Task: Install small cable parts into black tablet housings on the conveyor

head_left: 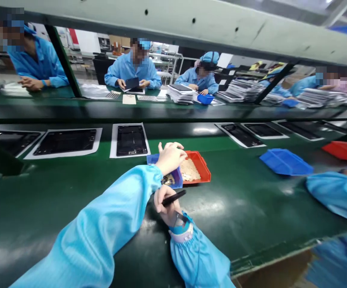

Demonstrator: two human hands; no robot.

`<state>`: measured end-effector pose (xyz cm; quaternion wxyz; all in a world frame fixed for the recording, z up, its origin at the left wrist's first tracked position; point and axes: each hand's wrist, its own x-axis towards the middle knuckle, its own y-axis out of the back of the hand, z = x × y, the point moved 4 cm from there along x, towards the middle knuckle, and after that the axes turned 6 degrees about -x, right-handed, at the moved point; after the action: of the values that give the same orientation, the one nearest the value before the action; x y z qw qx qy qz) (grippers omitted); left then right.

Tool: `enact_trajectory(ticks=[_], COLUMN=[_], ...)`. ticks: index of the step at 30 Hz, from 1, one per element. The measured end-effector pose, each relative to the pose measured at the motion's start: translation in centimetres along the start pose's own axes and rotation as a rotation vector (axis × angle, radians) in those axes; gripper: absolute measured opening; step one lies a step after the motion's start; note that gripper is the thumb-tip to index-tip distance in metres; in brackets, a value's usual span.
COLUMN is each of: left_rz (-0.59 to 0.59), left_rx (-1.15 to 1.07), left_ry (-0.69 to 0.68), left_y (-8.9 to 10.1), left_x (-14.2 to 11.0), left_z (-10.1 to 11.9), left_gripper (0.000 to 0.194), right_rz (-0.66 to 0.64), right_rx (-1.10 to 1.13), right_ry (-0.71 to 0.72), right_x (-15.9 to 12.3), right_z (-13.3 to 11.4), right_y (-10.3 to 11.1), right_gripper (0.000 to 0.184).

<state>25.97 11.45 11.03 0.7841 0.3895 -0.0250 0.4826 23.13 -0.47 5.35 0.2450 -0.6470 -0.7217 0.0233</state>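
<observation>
The wearer has two hands, one left hand (170, 158) and one right hand (165, 202), with one black tool (175, 198). The near table (236, 204) carries four bins: two blue bins (286, 162) and two red bins (204, 168). Three black panels (130, 140) on white sheets lie left of the bins; at least four more lie to the right, where the furthest are hard to count. Beyond are two blue containers (206, 99), at least three stacks (181, 93) and three clearly visible seated co-workers (134, 70), with others blurred at right.
</observation>
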Motion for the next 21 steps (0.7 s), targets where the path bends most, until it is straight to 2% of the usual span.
enact_trajectory(ticks=[2, 3, 6, 8, 10, 12, 14, 16, 18, 21], left_rz=[-0.041, -0.040, -0.007, 0.050, 0.102, 0.003, -0.148, -0.250, -0.264, -0.207], left_rx=[0.005, -0.001, -0.028, -0.106, -0.276, -0.372, -0.373, -0.342, -0.305, -0.276], left_ry=[0.007, 0.006, -0.002, -0.015, -0.065, -0.132, -0.183, -0.224, -0.242, -0.236], left_y=[-0.9, -0.8, 1.7, 4.7, 7.8, 9.6, 10.3, 10.4, 10.5, 10.6], left_x=[1.1, 1.3, -0.2, -2.9, -6.7, -11.0, -14.9, -17.8, -19.7, -21.2], left_z=[-0.1, -0.2, -0.4, -0.4, -0.3, -0.2, -0.4, -1.0, -1.6, -2.6], left_gripper=[0.011, 0.010, 0.012, 0.023, 0.036, 0.039, 0.038, 0.036, 0.031, 0.023], right_rz=[0.048, 0.066, 0.101, 0.100, 0.062, -0.017, -0.115, -0.197, -0.260, -0.332], right_rx=[0.014, 0.018, 0.023, 0.031, -0.004, -0.093, -0.186, -0.248, -0.309, -0.378], right_ry=[0.020, 0.027, 0.037, 0.040, 0.030, -0.012, -0.075, -0.133, -0.178, -0.231], right_x=[0.1, 0.2, 0.3, 0.3, 0.3, 0.2, 0.0, -0.3, -0.5, -0.6], right_z=[0.0, 0.0, -0.1, -0.1, 0.1, 0.7, 1.6, 2.4, 3.2, 3.9], right_y=[0.4, 0.6, 0.8, 0.7, 0.4, -0.1, -0.8, -1.4, -2.0, -2.8], right_gripper=[0.054, 0.055, 0.051, 0.052, 0.064, 0.077, 0.086, 0.090, 0.091, 0.087])
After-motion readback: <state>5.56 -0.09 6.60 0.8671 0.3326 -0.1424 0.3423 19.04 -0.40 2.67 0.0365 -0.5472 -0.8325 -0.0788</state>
